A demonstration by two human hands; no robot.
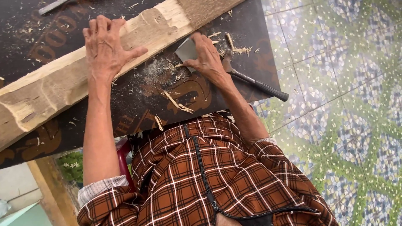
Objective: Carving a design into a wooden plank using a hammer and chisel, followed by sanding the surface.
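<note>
A: Nearest, a brown plaid zipped garment with rolled cuffs. Beyond it, a dark printed worktop (138, 96), matt and dusted with pale sawdust and curled wood shavings (178, 104).

B: And the hands?

A: Right hand (207, 58) closed around a flat grey blade (187, 50), edge set against the near side of a rough timber beam (83, 71). Left hand (104, 46) spread flat, fingers open, pressing on top of the beam. Just beside the right hand, a hammer (255, 83) with a black grip, lying near the worktop edge.

B: Risks?

A: Likely a slip of the blade along the grain, toward the left hand nearby. Possibly splinters too: beam pale, fibrous, hacked into uneven scallops. Hammer could roll off onto the patterned tile floor (343, 104) if knocked.
</note>
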